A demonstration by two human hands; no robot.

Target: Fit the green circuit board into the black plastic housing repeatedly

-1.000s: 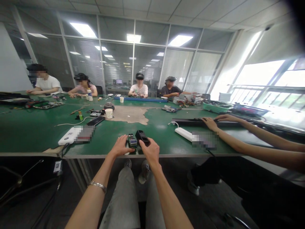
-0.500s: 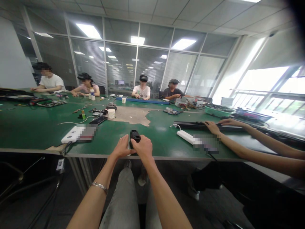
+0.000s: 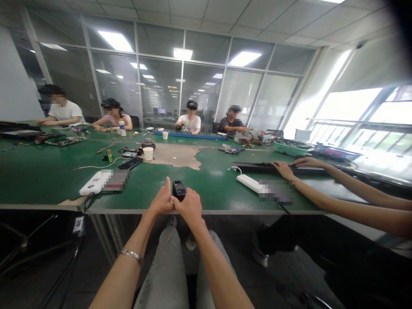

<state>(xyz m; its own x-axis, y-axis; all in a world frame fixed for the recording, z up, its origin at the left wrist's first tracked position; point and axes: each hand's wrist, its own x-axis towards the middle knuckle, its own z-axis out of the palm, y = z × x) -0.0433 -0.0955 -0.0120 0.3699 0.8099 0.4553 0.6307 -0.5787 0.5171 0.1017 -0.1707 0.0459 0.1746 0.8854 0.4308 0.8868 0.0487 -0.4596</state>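
My right hand is closed round a small black device and holds it upright at the near edge of the green table. My left hand presses against the device's left side, fingers curled, with one finger pointing up. A small green circuit part seen earlier beneath the hands is hidden now. A metal bracelet sits on my left wrist.
A white power strip lies to the left, another white power strip to the right. A co-worker's arms reach in from the right onto a black keyboard. Paper cups, a phone and several seated people are farther back.
My right hand drew the black device left and nearer, tipping it upright, and my left hand closed in against it. The green circuit part went out of sight.
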